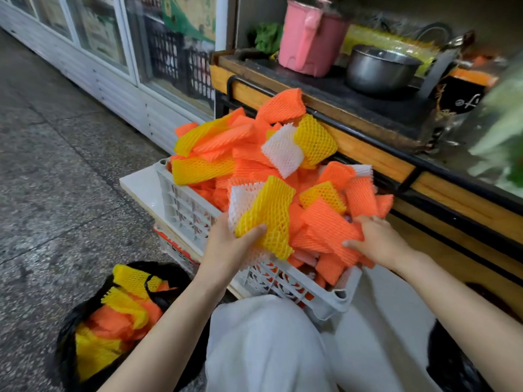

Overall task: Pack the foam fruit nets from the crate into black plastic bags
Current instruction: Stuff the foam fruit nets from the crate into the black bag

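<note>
A white plastic crate (184,205) in front of me is heaped with orange, yellow and white foam fruit nets (249,154). My left hand (226,247) grips a yellow net (271,213) with a white one under it at the crate's near left edge. My right hand (376,239) grips a bunch of orange nets (328,224) at the near right of the pile. A black plastic bag (68,335) stands open on the floor at lower left, partly filled with yellow and orange nets (119,312).
A wooden counter (368,154) with a black rail runs along the right, carrying a pink pot (311,38) and a steel bowl (379,69). A glass-door cabinet (113,52) lines the back left. Another black bag (452,363) lies at lower right. The floor (56,165) is concrete.
</note>
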`<state>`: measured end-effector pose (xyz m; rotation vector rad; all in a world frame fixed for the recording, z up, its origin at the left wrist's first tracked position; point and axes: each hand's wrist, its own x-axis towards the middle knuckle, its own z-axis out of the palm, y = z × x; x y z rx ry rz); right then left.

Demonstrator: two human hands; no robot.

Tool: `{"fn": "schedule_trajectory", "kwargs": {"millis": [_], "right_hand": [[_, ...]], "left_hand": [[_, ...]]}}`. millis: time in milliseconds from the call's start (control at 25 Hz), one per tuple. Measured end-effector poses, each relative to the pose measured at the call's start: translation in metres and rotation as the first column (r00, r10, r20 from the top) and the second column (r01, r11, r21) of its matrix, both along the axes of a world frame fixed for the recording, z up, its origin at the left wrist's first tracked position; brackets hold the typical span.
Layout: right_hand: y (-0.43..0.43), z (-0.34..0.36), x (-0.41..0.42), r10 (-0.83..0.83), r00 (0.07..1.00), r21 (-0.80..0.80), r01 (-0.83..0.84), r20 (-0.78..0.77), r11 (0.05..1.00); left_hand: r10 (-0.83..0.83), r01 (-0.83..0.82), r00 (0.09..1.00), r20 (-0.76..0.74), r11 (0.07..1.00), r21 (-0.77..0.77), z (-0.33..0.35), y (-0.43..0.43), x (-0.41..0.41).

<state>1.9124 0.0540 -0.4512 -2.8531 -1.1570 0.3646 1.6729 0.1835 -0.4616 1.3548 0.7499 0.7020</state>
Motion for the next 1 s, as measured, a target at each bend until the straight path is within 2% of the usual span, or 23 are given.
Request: {"fn": "schedule_trajectory", "kwargs": {"millis": [80, 160, 240, 320, 440, 520, 600, 680, 760, 880, 1000], "right_hand": [[-0.002, 0.006, -0.001, 0.005, 0.998, 0.059, -0.009, 0.059, 0.998], [-0.001, 0.008, -0.002, 0.043, 0.993, 0.015, -0.044, 0.106, 0.999], [-0.001, 0.008, -0.006, 0.07, 0.997, 0.02, -0.071, 0.043, 0.997], [-0.003, 0.005, -0.008, 0.095, 0.996, 0.096, -0.094, -0.006, 0.991], [-0.006, 0.013, -0.015, 0.098, 0.991, 0.271, -0.12, 0.093, 0.955], [-0.004, 0.031, -0.023, 0.028, 0.996, 0.467, -0.063, 0.081, 0.882], [0.002, 0.05, -0.037, -0.024, 0.999, 0.652, -0.007, 0.038, 0.758], [0.008, 0.06, -0.059, -0.012, 0.994, 0.728, -0.073, 0.11, 0.681], [0.016, 0.055, -0.088, 0.084, 0.984, 0.71, -0.173, 0.159, 0.683], [0.029, 0.033, -0.123, 0.302, 0.95, 0.663, -0.275, 0.077, 0.696], [0.034, 0.023, -0.135, 0.462, 0.887, 0.654, -0.361, 0.019, 0.665]], "left_hand": [[0.016, -0.016, 1.0, -0.012, 1.0, 0.019, 0.0, -0.001, 0.002], [0.048, -0.047, 0.999, -0.007, 0.999, 0.022, -0.003, 0.002, 0.002], [0.061, -0.061, 0.998, 0.005, 0.998, 0.013, -0.005, 0.003, 0.003], [0.06, -0.06, 0.998, 0.005, 0.998, 0.008, -0.006, 0.002, 0.004], [0.085, -0.085, 0.996, 0.01, 0.996, 0.02, -0.008, 0.001, 0.003], [0.183, -0.184, 0.983, 0.018, 0.982, 0.034, -0.009, 0.007, 0.0], [0.289, -0.288, 0.957, -0.005, 0.954, 0.082, -0.01, 0.013, 0.0], [0.311, -0.302, 0.95, -0.039, 0.943, 0.142, -0.009, 0.013, 0.004], [0.264, -0.256, 0.964, -0.044, 0.956, 0.141, -0.007, 0.003, 0.012], [0.214, -0.214, 0.977, 0.02, 0.975, 0.058, -0.005, -0.013, 0.019], [0.163, -0.164, 0.986, 0.046, 0.986, 0.024, -0.007, -0.012, 0.014]]}}
